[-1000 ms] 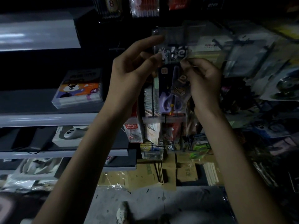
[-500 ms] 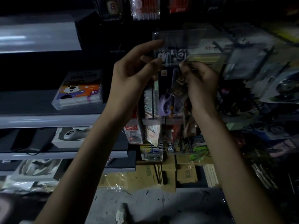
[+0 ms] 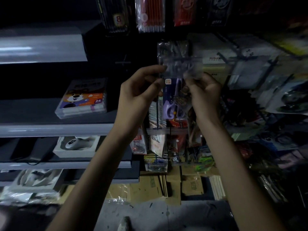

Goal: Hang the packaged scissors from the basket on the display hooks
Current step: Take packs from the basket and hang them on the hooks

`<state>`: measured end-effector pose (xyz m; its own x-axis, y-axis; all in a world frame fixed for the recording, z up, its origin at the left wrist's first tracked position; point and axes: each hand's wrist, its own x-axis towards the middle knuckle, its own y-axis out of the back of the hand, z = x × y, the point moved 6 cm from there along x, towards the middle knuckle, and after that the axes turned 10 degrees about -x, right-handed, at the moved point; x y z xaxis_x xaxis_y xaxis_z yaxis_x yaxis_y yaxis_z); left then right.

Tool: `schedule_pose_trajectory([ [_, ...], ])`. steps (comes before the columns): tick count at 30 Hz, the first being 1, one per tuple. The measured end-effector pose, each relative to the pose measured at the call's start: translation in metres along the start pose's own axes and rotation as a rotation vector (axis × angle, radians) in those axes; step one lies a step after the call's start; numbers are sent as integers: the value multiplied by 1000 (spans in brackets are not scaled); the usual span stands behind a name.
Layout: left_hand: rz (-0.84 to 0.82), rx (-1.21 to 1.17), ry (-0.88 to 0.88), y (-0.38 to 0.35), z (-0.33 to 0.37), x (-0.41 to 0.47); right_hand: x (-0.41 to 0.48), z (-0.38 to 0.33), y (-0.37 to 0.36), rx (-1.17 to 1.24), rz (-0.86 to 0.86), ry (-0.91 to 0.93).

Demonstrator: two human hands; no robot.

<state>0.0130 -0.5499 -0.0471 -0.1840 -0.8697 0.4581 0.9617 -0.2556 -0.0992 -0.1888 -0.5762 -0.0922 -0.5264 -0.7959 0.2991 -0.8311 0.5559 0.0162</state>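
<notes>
A packaged pair of purple-handled scissors (image 3: 175,100) in a clear plastic sleeve hangs upright between my hands at the dim display rack. My left hand (image 3: 141,90) pinches the pack's upper left edge with thumb and forefinger. On the other side my right hand (image 3: 204,92) pinches the upper right edge, its fingers curled over the plastic. The pack's clear top flap (image 3: 180,64) is raised in front of a dark display hook (image 3: 221,55); blur hides whether the hook passes through the hole. The basket is out of view.
Packs of pencils (image 3: 150,15) hang above. Grey shelves (image 3: 55,129) at left carry a box of markers (image 3: 83,99) and boxed goods. More hanging packets (image 3: 283,90) crowd the right side. Flattened cardboard (image 3: 173,185) lies on the floor below.
Both hands have kept their pinch on the pack. The view has shifted, and the pack's top flap now sits a little higher relative to my fingers.
</notes>
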Motion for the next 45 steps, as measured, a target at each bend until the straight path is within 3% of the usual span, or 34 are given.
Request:
schedule_pose_trajectory([
  [9,182,33,73,11,-60,-4,2,1,-3,56,-32,-56],
  [16,145,-4,153,1,-84,-8,3,4,1,77,-62,-89],
  [27,248,-55,134,5,-99,-11,-34,29,28,-494,-76,97],
  [35,152,8,161,-5,-109,-39,-48,40,36,-639,-64,74],
  [45,148,72,231,-10,-114,-51,-50,40,33,-739,-62,90],
])
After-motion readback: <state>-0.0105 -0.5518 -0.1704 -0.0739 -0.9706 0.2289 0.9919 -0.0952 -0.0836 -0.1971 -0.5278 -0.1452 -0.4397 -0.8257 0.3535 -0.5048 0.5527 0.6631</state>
